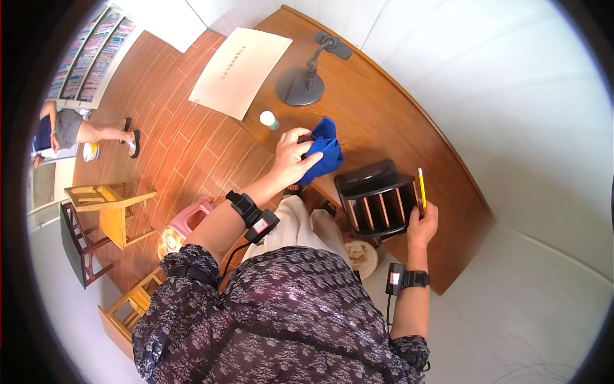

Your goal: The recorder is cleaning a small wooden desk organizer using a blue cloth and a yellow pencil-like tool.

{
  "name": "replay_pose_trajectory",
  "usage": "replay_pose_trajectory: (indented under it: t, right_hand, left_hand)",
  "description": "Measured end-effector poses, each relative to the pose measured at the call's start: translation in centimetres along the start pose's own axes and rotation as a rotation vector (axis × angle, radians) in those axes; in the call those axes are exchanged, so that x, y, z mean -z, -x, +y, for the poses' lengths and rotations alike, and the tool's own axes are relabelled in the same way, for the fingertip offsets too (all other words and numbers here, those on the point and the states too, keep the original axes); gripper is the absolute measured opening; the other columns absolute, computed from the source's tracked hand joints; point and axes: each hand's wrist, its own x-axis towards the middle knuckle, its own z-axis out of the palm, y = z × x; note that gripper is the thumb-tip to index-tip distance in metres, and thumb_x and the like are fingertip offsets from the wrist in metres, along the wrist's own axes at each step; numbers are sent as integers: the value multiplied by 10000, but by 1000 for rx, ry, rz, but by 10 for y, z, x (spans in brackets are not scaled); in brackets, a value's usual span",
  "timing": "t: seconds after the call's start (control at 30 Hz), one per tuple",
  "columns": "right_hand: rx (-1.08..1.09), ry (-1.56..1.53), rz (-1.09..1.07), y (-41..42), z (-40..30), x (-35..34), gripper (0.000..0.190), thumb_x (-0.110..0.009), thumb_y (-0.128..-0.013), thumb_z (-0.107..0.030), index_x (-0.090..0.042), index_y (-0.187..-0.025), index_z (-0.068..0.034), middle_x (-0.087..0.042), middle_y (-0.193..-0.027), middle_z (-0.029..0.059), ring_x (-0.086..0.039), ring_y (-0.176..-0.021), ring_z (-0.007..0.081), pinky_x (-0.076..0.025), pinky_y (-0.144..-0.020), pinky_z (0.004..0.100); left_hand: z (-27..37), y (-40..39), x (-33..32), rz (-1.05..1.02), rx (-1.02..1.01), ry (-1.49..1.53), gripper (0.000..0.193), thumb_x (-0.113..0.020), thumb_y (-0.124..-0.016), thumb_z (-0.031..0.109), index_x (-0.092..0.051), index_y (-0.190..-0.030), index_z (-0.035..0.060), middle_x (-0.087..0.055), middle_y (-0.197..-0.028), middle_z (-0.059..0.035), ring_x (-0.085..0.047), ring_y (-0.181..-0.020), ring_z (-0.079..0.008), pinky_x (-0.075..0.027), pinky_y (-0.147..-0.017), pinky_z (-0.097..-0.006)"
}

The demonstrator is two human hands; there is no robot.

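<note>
A crumpled blue cloth (326,151) is pinched between the thumb and fingers of my left hand (293,158), over the front part of the wooden desk. My right hand (423,224) is at the right side of a dark, glossy slatted rack or organizer (379,201), its thumb near the rack's edge. A yellow pencil (422,187) stands up from that hand, along the rack's side. Whether the fingers also grip the rack is hidden. A small bottle with a white cap (269,120) stands at the desk's edge, beyond my left hand.
The wooden desk (374,110) carries a grey lamp base (301,86) and a large printed sheet (242,72) overhanging its edge. Wooden chairs (112,211), a pink plastic stool (192,218) and a round bin (362,259) stand on the floor. Another person (72,127) stands at the far left.
</note>
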Motion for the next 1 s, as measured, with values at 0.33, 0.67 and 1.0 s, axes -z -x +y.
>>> replay_pose_trajectory:
  t: [0.33,0.67,1.0]
  right_hand:
    - [-1,3,-2,0,3,-10,225,-633,-764,-60,-622,-989,-69,-588,-944,107,-594,-894,310,-476,-777,383]
    - [-6,20,-49,-9,-24,-17,214,-640,-758,-67,-606,-969,-72,-582,-931,100,-594,-877,309,-481,-758,389]
    - [79,59,-73,-14,-45,-12,180,-630,-769,-44,-614,-949,-53,-570,-869,104,-585,-800,287,-470,-719,362]
  left_hand:
    - [-3,-16,1,28,577,944,289,-534,-968,183,-531,-1208,23,-632,-1050,-54,-600,-948,-122,-506,-827,-303]
    - [-17,-10,-8,-333,346,-310,1083,-868,-498,446,-337,-1431,304,-155,-1529,-153,-163,-1382,-421,-240,-1012,-667]
    - [-13,15,-19,-433,184,-405,689,-787,-650,206,-525,-1287,241,-445,-1389,-27,-419,-1215,-319,-411,-911,-537]
